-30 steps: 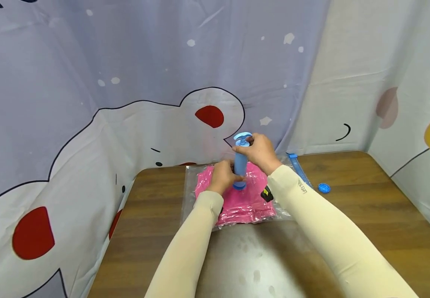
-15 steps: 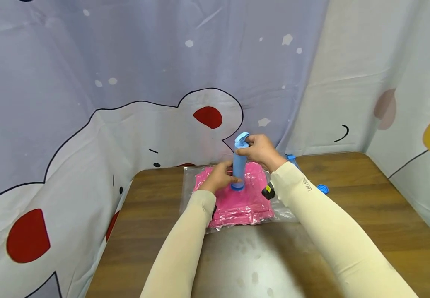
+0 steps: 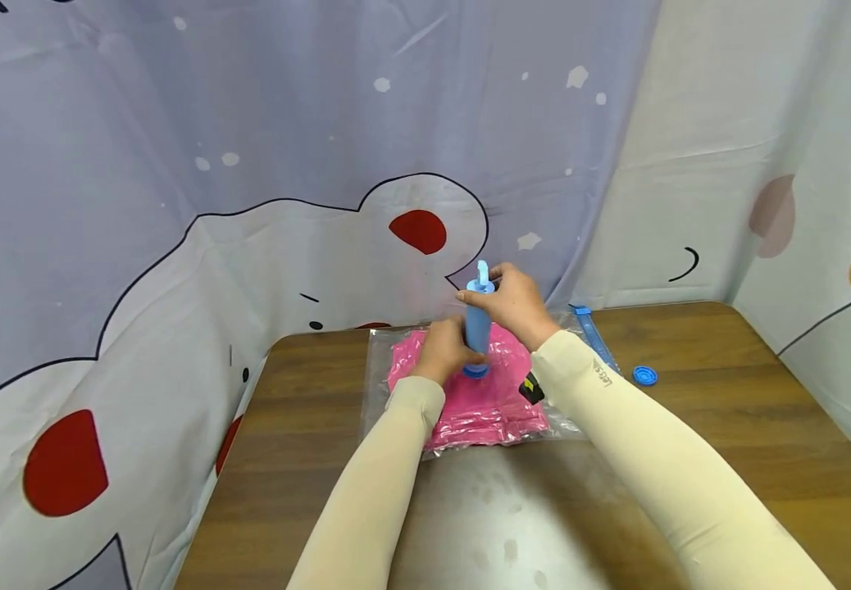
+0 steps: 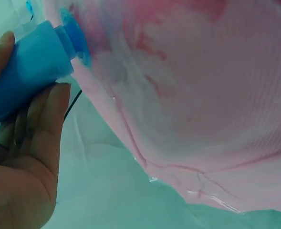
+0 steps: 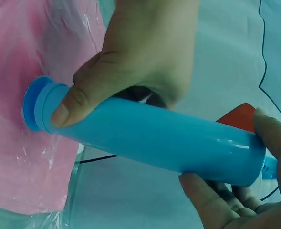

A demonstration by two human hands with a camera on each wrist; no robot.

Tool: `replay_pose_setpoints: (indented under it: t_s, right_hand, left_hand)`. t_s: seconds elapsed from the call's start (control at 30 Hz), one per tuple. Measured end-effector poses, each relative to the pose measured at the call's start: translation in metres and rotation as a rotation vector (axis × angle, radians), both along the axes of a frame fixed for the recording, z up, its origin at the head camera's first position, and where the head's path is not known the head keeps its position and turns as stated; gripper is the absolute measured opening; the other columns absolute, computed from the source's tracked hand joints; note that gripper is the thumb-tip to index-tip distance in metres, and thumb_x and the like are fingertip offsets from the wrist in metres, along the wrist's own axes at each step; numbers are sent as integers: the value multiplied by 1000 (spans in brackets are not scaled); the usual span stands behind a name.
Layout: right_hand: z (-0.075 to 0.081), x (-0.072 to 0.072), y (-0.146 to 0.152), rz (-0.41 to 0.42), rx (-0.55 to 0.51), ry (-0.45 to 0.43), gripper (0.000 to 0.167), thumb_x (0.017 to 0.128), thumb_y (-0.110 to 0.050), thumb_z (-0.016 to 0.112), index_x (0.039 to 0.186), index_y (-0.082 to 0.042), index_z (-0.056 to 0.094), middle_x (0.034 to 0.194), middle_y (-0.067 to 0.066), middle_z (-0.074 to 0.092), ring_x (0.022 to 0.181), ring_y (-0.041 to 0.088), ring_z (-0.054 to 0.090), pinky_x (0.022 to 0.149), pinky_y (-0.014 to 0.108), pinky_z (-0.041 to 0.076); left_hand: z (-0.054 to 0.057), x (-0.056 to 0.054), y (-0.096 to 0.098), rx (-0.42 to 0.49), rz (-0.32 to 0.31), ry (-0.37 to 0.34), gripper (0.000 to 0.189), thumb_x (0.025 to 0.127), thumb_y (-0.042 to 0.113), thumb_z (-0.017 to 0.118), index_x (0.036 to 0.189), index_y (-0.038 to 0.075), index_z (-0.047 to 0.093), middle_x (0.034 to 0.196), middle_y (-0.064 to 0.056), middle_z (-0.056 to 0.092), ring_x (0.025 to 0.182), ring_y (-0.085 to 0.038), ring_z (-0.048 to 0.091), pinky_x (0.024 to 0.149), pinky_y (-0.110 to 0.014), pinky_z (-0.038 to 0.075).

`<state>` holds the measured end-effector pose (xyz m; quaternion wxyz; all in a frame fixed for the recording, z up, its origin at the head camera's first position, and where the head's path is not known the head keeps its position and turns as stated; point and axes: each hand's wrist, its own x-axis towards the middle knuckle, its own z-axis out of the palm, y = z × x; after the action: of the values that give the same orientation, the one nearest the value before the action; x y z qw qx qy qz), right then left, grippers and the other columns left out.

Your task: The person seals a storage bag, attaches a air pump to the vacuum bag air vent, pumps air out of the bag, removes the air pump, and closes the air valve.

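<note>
A light-blue hand pump (image 3: 478,330) stands upright over a blue valve (image 5: 30,104) on a clear plastic bag (image 3: 376,377), which holds folded pink fabric (image 3: 488,414). Low on the pump's barrel, near the valve, my left hand (image 3: 442,351) wraps its fingers and thumb around it. My right hand (image 3: 512,305) holds the top end of the barrel between thumb and fingers, just below the pump's handle (image 3: 483,272). From the head view that handle appears narrow, edge-on. Part of the barrel is hidden behind my fingers.
To the right of the bag, a round blue cap (image 3: 644,375) lies on the wooden table (image 3: 735,410). A long blue strip (image 3: 593,332) lies beside the bag's right edge, partly behind my right sleeve. A patterned curtain (image 3: 307,123) hangs behind the table.
The pump's handle has turned from broadside to edge-on in the head view. Both hands stay around the pump, with only small shifts, and the bag lies in the same place.
</note>
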<state>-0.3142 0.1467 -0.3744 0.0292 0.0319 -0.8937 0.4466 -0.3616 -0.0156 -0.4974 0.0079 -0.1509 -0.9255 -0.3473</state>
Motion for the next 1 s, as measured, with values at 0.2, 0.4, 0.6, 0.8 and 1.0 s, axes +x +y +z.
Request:
replay_pose_setpoints:
  t_s: [0.2, 0.4, 0.6, 0.8, 1.0]
  right_hand:
    - [2, -1, 1, -12, 36, 48, 47, 101, -36, 87, 120, 2, 65, 109, 16, 71, 95, 28, 64, 81, 37, 54]
    - [2, -3, 2, 42, 32, 49, 38, 101, -27, 83, 120, 1, 67, 106, 13, 69, 95, 27, 61, 84, 38, 53]
    - [1, -5, -1, 107, 35, 5, 48, 99, -22, 74, 137, 4, 62, 122, 18, 70, 108, 31, 62, 99, 44, 56]
    - [0, -7, -4, 124, -26, 3, 44, 98, -16, 73, 136, 4, 61, 123, 19, 69, 110, 32, 61, 102, 45, 56]
    - [-21, -2, -6, 124, -109, -14, 77, 103, -24, 78, 168, -2, 43, 159, 27, 65, 147, 42, 65, 126, 56, 53]
  left_hand:
    - [-15, -6, 5, -33, 44, 21, 70, 78, 37, 108, 128, 2, 73, 115, -13, 85, 104, -29, 83, 96, -45, 68]
    - [4, 13, -4, 75, -31, -98, 76, 91, 26, 99, 151, 5, 59, 143, -20, 76, 133, -38, 76, 114, -52, 63]
    - [22, 21, -12, 157, -112, -134, 67, 99, 12, 89, 157, 5, 56, 153, -22, 71, 147, -44, 68, 122, -56, 58]
    - [21, 17, -11, 117, -81, -89, 66, 95, 12, 93, 153, 4, 62, 146, -21, 76, 139, -42, 74, 117, -54, 62]
    - [20, 26, 0, 14, 29, 46, 74, 89, 19, 99, 151, 2, 61, 137, -23, 80, 130, -41, 78, 116, -54, 62]
